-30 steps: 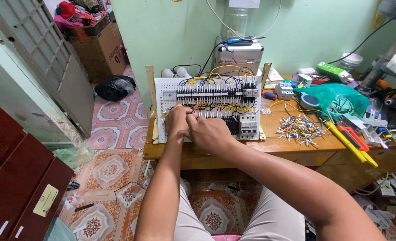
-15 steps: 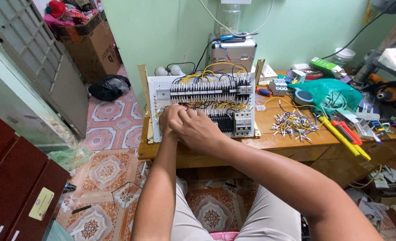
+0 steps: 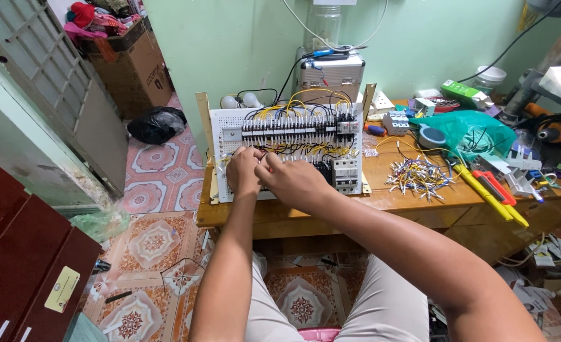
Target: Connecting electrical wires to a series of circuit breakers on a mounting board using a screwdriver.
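Observation:
A white perforated electrical panel (image 3: pixel 230 120) leans upright on the wooden table (image 3: pixel 419 202). It carries rows of black terminal blocks, breakers and yellow and black wires (image 3: pixel 293 101). My left hand (image 3: pixel 242 172) and my right hand (image 3: pixel 293 180) are pressed together at the panel's lower left, fingers curled around something small among the wires. What they pinch is hidden by the fingers.
A pile of cut wire pieces (image 3: pixel 416 176) lies right of the panel, with yellow and red hand tools (image 3: pixel 492 190) and a green plastic bag (image 3: pixel 470 130) beyond. A metal case (image 3: pixel 331 73) stands behind the panel. Dark red cabinets (image 3: pixel 21 266) stand at the left, above a tiled floor.
Both hands stay together at the panel's lower left; only the view has shifted a little.

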